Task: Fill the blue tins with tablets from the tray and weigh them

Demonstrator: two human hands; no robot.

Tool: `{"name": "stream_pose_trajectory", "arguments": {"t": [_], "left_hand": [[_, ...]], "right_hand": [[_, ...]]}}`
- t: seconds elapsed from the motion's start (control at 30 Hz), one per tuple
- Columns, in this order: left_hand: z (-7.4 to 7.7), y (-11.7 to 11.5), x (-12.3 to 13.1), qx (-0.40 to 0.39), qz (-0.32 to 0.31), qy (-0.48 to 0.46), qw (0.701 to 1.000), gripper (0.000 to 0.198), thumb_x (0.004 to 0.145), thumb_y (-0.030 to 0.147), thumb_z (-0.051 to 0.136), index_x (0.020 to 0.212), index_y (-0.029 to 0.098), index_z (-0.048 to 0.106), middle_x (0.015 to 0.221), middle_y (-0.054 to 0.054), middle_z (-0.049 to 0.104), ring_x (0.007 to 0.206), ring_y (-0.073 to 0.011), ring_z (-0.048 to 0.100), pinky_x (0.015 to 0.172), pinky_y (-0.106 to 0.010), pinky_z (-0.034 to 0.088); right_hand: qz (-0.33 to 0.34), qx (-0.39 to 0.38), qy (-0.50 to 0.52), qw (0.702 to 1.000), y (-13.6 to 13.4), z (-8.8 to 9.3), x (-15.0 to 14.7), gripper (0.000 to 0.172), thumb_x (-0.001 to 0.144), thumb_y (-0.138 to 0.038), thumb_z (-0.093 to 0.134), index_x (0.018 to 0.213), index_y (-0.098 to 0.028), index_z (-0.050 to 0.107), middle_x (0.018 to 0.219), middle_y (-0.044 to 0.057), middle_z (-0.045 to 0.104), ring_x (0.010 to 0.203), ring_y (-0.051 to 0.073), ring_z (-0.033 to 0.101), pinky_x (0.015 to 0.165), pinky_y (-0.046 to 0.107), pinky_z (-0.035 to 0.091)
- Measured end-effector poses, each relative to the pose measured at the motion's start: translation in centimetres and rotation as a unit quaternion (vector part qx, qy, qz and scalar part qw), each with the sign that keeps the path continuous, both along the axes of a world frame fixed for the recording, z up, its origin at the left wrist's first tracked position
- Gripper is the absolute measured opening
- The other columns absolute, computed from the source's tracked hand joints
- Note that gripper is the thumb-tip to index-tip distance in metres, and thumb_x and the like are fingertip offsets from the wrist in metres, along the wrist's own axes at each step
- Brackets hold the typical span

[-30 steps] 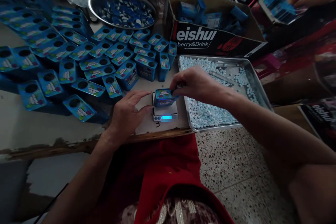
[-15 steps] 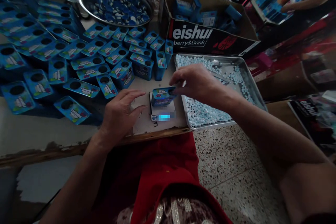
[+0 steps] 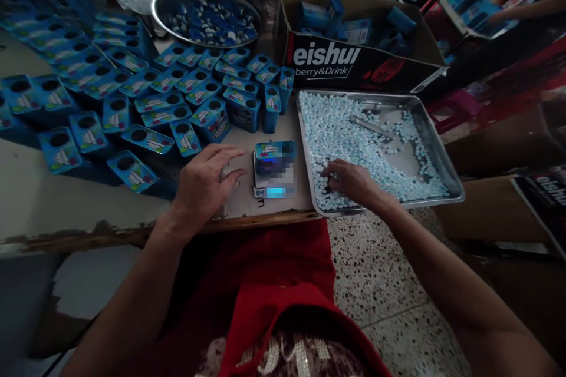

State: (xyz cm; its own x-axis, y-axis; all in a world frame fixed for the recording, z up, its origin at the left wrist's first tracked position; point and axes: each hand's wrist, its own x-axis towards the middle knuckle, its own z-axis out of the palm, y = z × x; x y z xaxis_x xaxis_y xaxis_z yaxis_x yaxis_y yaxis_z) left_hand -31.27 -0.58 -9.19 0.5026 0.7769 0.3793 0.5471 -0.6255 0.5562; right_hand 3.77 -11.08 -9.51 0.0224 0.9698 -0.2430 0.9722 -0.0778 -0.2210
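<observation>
A blue candy tin point(image 3: 266, 158) with printed lettering stands upright on a small digital scale point(image 3: 260, 192) with a lit display; part of both is blurred out by blocks. Left of the scale, my left hand point(image 3: 204, 182) rests with thumb and fingers apart, holding nothing and not touching the tin. My right hand point(image 3: 351, 181) is down in the metal tray point(image 3: 316, 205), at its near left part. Its bent fingers are pressed together among the small pale blue candies point(image 3: 329, 123), fingertips partly hidden. A metal scoop or tong-like tool point(image 3: 371, 128) lies on the candies.
Many open blue tins point(image 3: 152, 141) stand in rows on the left. Behind them is a metal bowl point(image 3: 154, 9) of blue and silver caps. A black printed cardboard box point(image 3: 354, 65) with blue tins stands behind the tray. Another person's arm point(image 3: 526, 10) shows at upper right.
My right hand has moved from beside the tin's top, right and down into the tray of candies. My left hand has stayed beside the scale. The view has shifted slightly.
</observation>
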Motion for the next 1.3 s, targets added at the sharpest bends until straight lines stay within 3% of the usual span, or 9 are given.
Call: {"name": "stream_pose_trajectory", "arguments": {"t": [0.17, 0.3, 0.4, 0.53, 0.67, 0.9, 0.97, 1.1, 1.3], "left_hand": [[0.6, -0.6, -1.0, 0.005, 0.023, 0.014, 1.000, 0.029, 0.091, 0.031, 0.066, 0.120, 0.028, 0.069, 0.122, -0.005, 0.070, 0.116, -0.0246, 0.067, 0.107, -0.041, 0.054], [0.8, -0.6, -0.9, 0.005, 0.017, 0.002, 1.000, 0.029, 0.091, 0.030, 0.067, 0.119, 0.027, 0.069, 0.120, -0.005, 0.071, 0.114, -0.0243, 0.067, 0.105, -0.040, 0.055], [0.5, -0.3, -0.4, 0.002, 0.005, 0.003, 1.000, 0.033, 0.091, 0.031, 0.068, 0.123, 0.025, 0.067, 0.122, -0.006, 0.070, 0.115, -0.0239, 0.067, 0.106, -0.039, 0.054], [-0.1, 0.4, -0.1, 0.002, -0.003, -0.004, 1.000, 0.032, 0.091, 0.032, 0.067, 0.123, 0.025, 0.068, 0.122, -0.005, 0.071, 0.113, -0.0241, 0.068, 0.105, -0.039, 0.055], [-0.3, 0.9, -0.6, -0.003, -0.001, -0.004, 1.000, 0.032, 0.092, 0.033, 0.066, 0.124, 0.030, 0.067, 0.124, -0.004, 0.070, 0.116, -0.0256, 0.067, 0.105, -0.041, 0.055], [0.0, 1.0, -0.9, -0.003, -0.020, -0.022, 1.000, 0.034, 0.091, 0.026, 0.066, 0.125, 0.028, 0.067, 0.128, -0.005, 0.068, 0.118, -0.0256, 0.066, 0.106, -0.041, 0.055], [0.0, 1.0, -1.0, 0.003, -0.022, -0.028, 0.999, 0.035, 0.090, 0.024, 0.067, 0.125, 0.027, 0.067, 0.128, -0.005, 0.067, 0.118, -0.0253, 0.066, 0.105, -0.041, 0.056], [0.1, 1.0, -1.0, 0.012, -0.024, -0.039, 0.999, 0.036, 0.089, 0.021, 0.069, 0.125, 0.026, 0.067, 0.127, -0.005, 0.068, 0.117, -0.0240, 0.067, 0.104, -0.039, 0.056], [0.7, 1.0, -0.7, 0.028, -0.022, -0.061, 0.998, 0.030, 0.091, 0.026, 0.070, 0.121, 0.026, 0.069, 0.120, -0.005, 0.072, 0.112, -0.0221, 0.068, 0.101, -0.037, 0.056]], "right_hand": [[-0.106, 0.005, 0.194, 0.975, 1.6, 1.0, 2.0, 0.023, 0.083, -0.030, 0.063, 0.098, -0.018, 0.075, 0.064, 0.000, 0.063, 0.059, 0.015, 0.057, 0.059, 0.029, 0.040], [-0.118, 0.016, 0.217, 0.969, 2.5, 1.4, 1.7, 0.018, 0.081, -0.032, 0.065, 0.089, -0.018, 0.074, 0.062, 0.000, 0.060, 0.058, 0.015, 0.053, 0.056, 0.029, 0.038], [-0.133, 0.021, 0.318, 0.938, 3.7, 2.9, 0.3, 0.022, 0.086, -0.038, 0.065, 0.094, -0.019, 0.072, 0.066, 0.001, 0.061, 0.059, 0.014, 0.053, 0.055, 0.028, 0.040], [-0.025, 0.027, 0.364, 0.931, 5.6, 6.9, -3.1, 0.022, 0.090, -0.039, 0.065, 0.099, -0.019, 0.071, 0.068, -0.002, 0.058, 0.060, 0.012, 0.050, 0.057, 0.027, 0.039], [0.112, 0.040, 0.249, 0.961, 7.5, 10.1, -6.7, 0.016, 0.092, -0.029, 0.062, 0.095, -0.018, 0.073, 0.074, -0.001, 0.063, 0.068, 0.012, 0.054, 0.065, 0.026, 0.039], [0.206, 0.059, 0.091, 0.973, 9.3, 10.8, -8.8, 0.026, 0.085, -0.015, 0.071, 0.108, -0.022, 0.077, 0.095, 0.003, 0.073, 0.084, 0.016, 0.064, 0.078, 0.029, 0.044], [0.191, 0.072, 0.101, 0.974, 9.4, 10.6, -9.0, 0.029, 0.083, -0.015, 0.073, 0.111, -0.022, 0.077, 0.096, 0.003, 0.074, 0.087, 0.017, 0.065, 0.080, 0.029, 0.045], [0.137, 0.072, 0.176, 0.972, 9.1, 10.1, -9.0, 0.016, 0.085, -0.017, 0.068, 0.097, -0.020, 0.080, 0.088, 0.002, 0.074, 0.083, 0.017, 0.066, 0.077, 0.030, 0.048], [-0.055, 0.069, 0.370, 0.925, 8.0, 8.7, -5.6, 0.018, 0.084, -0.031, 0.075, 0.095, -0.016, 0.077, 0.073, 0.002, 0.068, 0.061, 0.011, 0.058, 0.058, 0.026, 0.047]]}}
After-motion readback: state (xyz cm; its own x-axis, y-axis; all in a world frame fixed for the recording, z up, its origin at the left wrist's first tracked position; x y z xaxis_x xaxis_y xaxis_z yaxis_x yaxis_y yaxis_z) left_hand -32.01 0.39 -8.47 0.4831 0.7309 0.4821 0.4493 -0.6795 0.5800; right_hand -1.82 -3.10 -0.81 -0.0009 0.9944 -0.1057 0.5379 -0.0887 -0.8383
